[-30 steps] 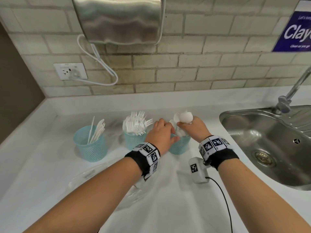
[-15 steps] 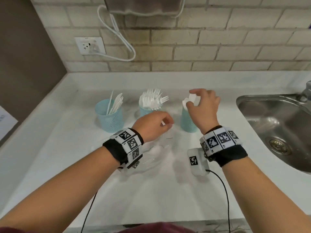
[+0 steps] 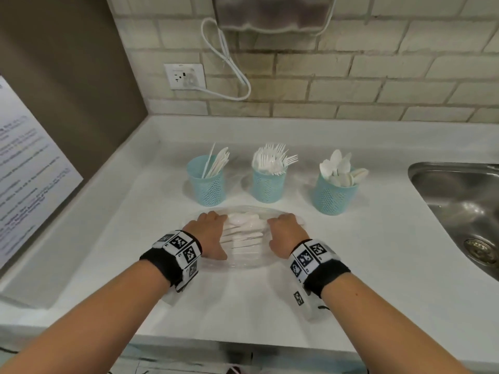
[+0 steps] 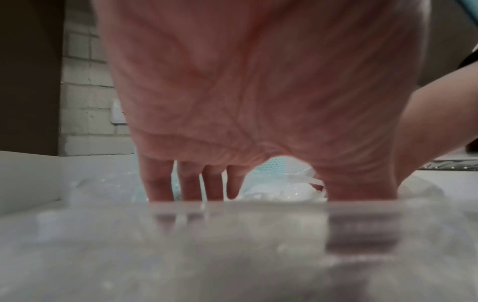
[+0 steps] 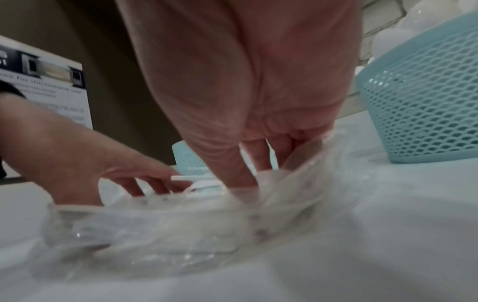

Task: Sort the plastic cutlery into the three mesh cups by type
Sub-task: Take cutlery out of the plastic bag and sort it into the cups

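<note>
Reaching into the clear tray on the counter, left hand and right hand flank the remaining spoons — three mesh cups stand behind. From the wrists, fingers point down loosely, holding nothing yet — next, pinch spoons for the right cup.

Head view: high above, tilted forward and down over the surface, facing the brick wall. Left wrist view: low, almost on the surface, close behind the fingers. Right wrist view: equally low, close behind its fingers. Shared by all three: the clear tray between the fingers, mesh cups beyond.
</note>
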Action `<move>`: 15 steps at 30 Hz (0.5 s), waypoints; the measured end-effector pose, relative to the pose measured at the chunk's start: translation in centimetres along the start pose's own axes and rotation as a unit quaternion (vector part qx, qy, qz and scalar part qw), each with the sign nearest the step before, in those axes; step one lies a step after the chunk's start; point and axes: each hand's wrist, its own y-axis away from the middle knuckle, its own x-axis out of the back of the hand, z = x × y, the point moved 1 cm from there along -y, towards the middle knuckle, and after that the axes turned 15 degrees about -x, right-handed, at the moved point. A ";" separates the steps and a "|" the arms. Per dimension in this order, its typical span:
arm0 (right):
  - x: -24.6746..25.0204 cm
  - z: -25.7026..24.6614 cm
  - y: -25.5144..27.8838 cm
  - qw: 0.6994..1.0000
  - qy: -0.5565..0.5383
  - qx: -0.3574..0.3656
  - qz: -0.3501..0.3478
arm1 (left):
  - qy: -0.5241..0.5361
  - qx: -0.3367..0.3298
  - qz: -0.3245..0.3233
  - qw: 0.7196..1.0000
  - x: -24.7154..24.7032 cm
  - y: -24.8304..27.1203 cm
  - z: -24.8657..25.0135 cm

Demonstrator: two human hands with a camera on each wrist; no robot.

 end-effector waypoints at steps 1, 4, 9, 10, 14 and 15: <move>-0.2 -0.2 -0.2 1.000 0.005 -0.002 0.008 | -0.002 -0.002 0.012 1.000 0.0 -0.1 0.1; -0.7 -1.0 -0.4 1.000 -0.013 0.011 0.020 | -0.008 -0.008 0.036 0.999 0.2 -0.5 0.4; -1.6 -3.1 0.2 0.998 -0.007 0.049 0.044 | 0.001 -0.027 0.031 0.999 0.3 -1.1 1.0; -1.6 -3.2 0.3 0.997 -0.029 0.052 0.048 | -0.001 -0.031 0.026 0.999 0.4 -1.2 0.9; -0.8 -2.6 0.5 0.985 -0.153 0.059 0.049 | 0.008 -0.041 0.013 0.999 0.6 -1.3 0.4; -0.7 -2.5 0.5 0.985 -0.156 0.061 0.049 | 0.010 -0.044 0.009 0.999 0.6 -1.3 0.2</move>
